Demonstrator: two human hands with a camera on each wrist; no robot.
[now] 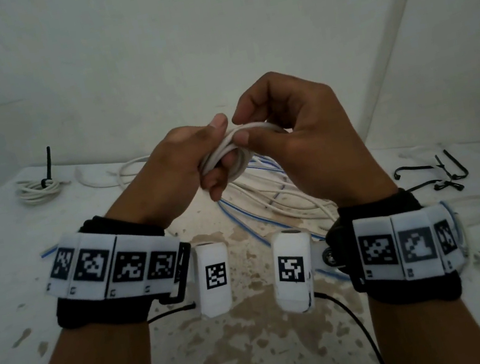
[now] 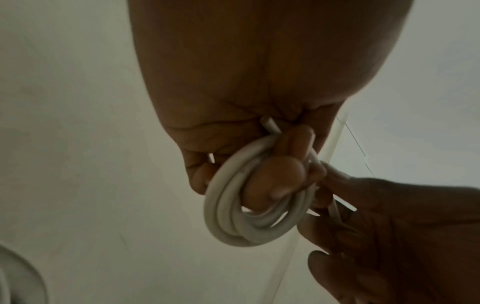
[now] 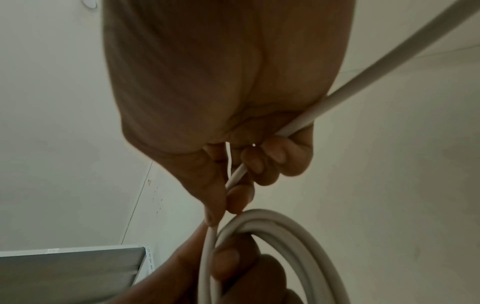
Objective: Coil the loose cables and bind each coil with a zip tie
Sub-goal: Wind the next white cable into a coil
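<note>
While coiled, cable [image 1: 238, 150] in hands.

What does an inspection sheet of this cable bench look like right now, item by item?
Surface: white table, brown stains near the front.
Job's things: white coil held in both hands; bound coil far left with a black tie; spare zip ties right.
Clutter: nothing seen.
Grippers: left hand grips the coil; right hand pinches its free strand.
Cables: loose cables, white and blue-striped, piled at centre.
Surroundings: white wall.
</note>
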